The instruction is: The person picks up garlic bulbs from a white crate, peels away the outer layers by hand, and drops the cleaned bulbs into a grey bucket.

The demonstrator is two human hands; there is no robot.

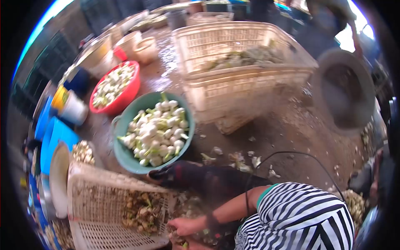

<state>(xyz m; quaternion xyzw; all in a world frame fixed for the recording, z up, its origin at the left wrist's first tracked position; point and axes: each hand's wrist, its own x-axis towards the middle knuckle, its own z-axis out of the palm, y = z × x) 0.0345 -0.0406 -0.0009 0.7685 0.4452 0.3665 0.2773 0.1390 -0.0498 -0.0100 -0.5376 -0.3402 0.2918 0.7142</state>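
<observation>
At the bottom edge, low and just right of a pale crate (91, 196), the person's two hands come close together: the right hand (187, 226), its fingers curled inward, and below it the left hand (189, 246), partly cut off by the frame. A bit of green stem shows between them, but whether either hand is gripping a bulb cannot be told. The brown, unpeeled garlic bulbs (146, 210) lie in the crate to the left of both hands and a little farther out, near them but apart; the right hand looks the nearer. These bulbs sit jumbled, stems turned several ways, so the heap shares no single long axis; that of any piece at the fingers is hidden. A striped sleeve (300, 212) and a dark cable (293, 152) are to the right, and a dark-clothed leg (216, 179) stretches across just beyond the hands. Past it stands a green tub (125, 156) heaped with white garlic heads (152, 135), then a red tub (132, 89) of more, with large stacked crates (250, 87) to their right. Farther right, another person's arm (356, 39) reaches down to a grey bucket (323, 79). No brand, label or writing can be read.
</observation>
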